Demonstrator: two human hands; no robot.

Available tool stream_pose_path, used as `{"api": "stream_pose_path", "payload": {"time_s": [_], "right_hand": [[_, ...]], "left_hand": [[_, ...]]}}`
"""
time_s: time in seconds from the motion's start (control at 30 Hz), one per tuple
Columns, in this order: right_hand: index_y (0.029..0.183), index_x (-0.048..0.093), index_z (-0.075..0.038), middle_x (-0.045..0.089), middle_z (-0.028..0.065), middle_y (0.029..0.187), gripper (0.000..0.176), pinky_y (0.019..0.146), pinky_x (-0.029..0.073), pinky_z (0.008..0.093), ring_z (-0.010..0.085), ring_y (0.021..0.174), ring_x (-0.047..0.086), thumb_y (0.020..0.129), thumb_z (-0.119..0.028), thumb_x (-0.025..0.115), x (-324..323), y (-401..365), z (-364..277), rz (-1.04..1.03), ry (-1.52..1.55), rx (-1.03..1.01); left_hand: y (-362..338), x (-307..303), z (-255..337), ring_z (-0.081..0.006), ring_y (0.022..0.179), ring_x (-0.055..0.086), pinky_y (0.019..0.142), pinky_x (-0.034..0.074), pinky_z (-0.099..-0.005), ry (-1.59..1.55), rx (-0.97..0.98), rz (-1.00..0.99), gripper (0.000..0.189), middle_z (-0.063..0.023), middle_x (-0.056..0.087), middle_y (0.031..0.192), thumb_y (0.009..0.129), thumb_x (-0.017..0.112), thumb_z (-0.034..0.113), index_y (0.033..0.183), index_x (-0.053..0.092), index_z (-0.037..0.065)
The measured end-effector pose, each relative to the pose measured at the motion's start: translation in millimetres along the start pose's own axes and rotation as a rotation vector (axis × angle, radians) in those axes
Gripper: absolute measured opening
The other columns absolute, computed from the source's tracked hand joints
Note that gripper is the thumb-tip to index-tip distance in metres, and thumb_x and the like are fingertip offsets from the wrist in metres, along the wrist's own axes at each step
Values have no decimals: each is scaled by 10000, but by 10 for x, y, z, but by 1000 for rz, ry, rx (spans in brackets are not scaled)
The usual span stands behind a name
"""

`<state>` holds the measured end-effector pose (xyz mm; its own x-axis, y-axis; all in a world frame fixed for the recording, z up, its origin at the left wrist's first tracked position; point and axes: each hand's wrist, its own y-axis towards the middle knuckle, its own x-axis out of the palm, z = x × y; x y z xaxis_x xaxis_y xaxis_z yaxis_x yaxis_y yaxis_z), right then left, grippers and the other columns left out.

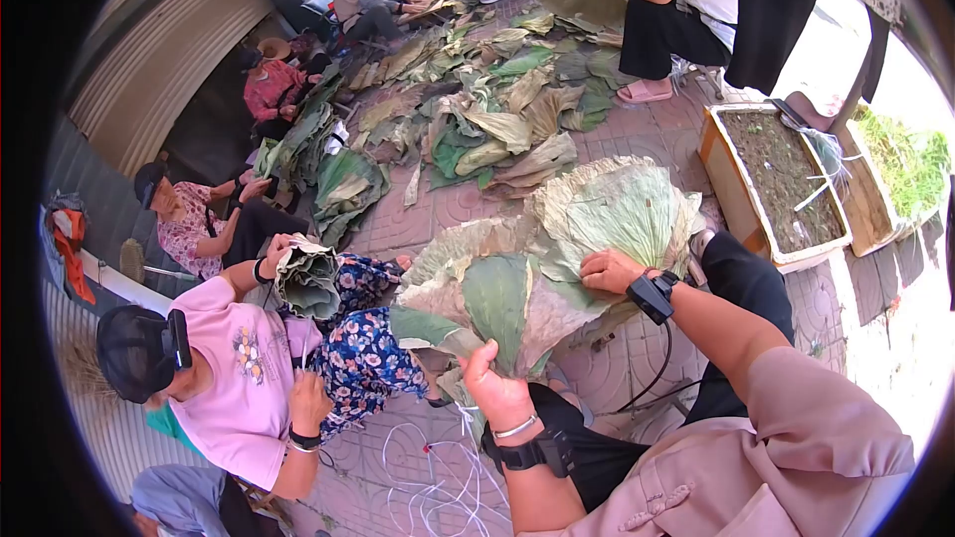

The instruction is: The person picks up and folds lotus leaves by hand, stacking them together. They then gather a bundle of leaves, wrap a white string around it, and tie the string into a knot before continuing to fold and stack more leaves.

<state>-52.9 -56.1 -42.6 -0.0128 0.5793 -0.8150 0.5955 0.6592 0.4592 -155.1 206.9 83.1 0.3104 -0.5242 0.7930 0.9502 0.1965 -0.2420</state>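
Note:
A fan of large dried leaves [497, 308], green and tan, spreads in front of me above my lap. My left hand [497, 396] is closed on the near end of these leaves, thumb pointing up. Farther right, my right hand [611, 270] lies over a broad pale green leaf [622, 219], its fingers resting on the surface. The leaves overlap one another between both hands. Part of my left fingers is hidden behind the leaf edge.
Leaves lie piled [487, 119] on the brick paving ahead. A co-worker [224, 368] at left holds a rolled leaf bundle [307, 280]. White strings [438, 477] lie below. Soil-filled boxes [776, 184] stand at right. Other people sit around the pile.

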Motion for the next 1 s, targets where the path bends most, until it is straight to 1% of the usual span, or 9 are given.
{"api": "stream_pose_path", "payload": {"time_s": [0.17, 0.23, 0.27, 0.5, 0.57, 0.6, 0.83, 0.9, 1.0], "right_hand": [[974, 646, -61, 633, 114, 951, 270, 806, 473, 377, 321, 914, 589, 733, -177, 609, -49, 4, -324, 69, -5, 323], [999, 631, -42, 627, 145, 994, 302, 819, 465, 372, 338, 920, 588, 734, -187, 616, -395, 238, -561, 127, 352, 937], [985, 622, -16, 625, 149, 952, 281, 791, 473, 358, 317, 873, 602, 766, -192, 609, -416, 297, -615, 258, 259, 774], [1058, 588, -9, 609, 137, 943, 330, 787, 471, 336, 226, 876, 591, 835, -253, 591, -655, 677, -1782, 162, 657, 636], [1198, 504, -23, 571, 92, 1043, 451, 795, 457, 305, 154, 948, 531, 854, -296, 611, -522, 655, -1815, 188, 728, 615], [1288, 394, 9, 539, 188, 1154, 597, 872, 440, 335, 243, 1020, 547, 848, -336, 601, -520, 666, -1807, 106, 758, 577], [1371, 258, -16, 498, 164, 1197, 710, 929, 390, 330, 206, 1085, 480, 851, -343, 614, -413, 710, -1869, 92, 1212, 726], [1319, 330, 8, 527, 105, 1131, 623, 843, 430, 291, 165, 999, 507, 859, -311, 603, -496, 749, -1912, 151, 935, 713], [1257, 403, -4, 540, 39, 1042, 490, 707, 456, 262, 122, 869, 520, 877, -263, 572, -562, 811, -1955, 165, 1185, 890]], "left_hand": [[-14, -7, 15, -273, 1004, 561, 870, 476, -418, -13, 12, -22, 522, -98, 550, 1115, 690, 511, -47, 1202, 466, 50], [-20, 11, -8, -269, 1015, 556, 878, 471, -415, 18, 41, -20, 526, -98, 545, 1128, 692, 511, -46, 1207, 463, 51], [-20, 17, -12, -265, 1026, 552, 887, 466, -411, 46, 66, -16, 530, -98, 539, 1142, 693, 511, -45, 1212, 459, 52], [-70, 145, -33, -259, 1041, 551, 902, 460, -395, 84, 93, -70, 513, -100, 543, 1167, 728, 509, -50, 1230, 464, 42], [-75, 140, -78, -244, 1030, 555, 887, 466, -378, 109, 90, -82, 475, -96, 547, 1156, 763, 512, -27, 1230, 462, 42], [-68, 128, -94, -229, 1018, 558, 872, 472, -360, 129, 87, -97, 438, -93, 551, 1144, 799, 514, -4, 1230, 461, 43], [-35, 52, -154, -182, 993, 559, 824, 483, -329, 168, -37, -159, 351, -81, 552, 1115, 903, 503, 112, 1241, 434, 50], [-31, 66, -196, -183, 991, 559, 826, 482, -329, 240, -24, -177, 364, -81, 542, 1136, 908, 499, 118, 1254, 412, 51], [-34, 68, -245, -193, 996, 556, 843, 475, -345, 251, -13, -218, 372, -81, 532, 1155, 914, 487, 115, 1269, 397, 51]]}}
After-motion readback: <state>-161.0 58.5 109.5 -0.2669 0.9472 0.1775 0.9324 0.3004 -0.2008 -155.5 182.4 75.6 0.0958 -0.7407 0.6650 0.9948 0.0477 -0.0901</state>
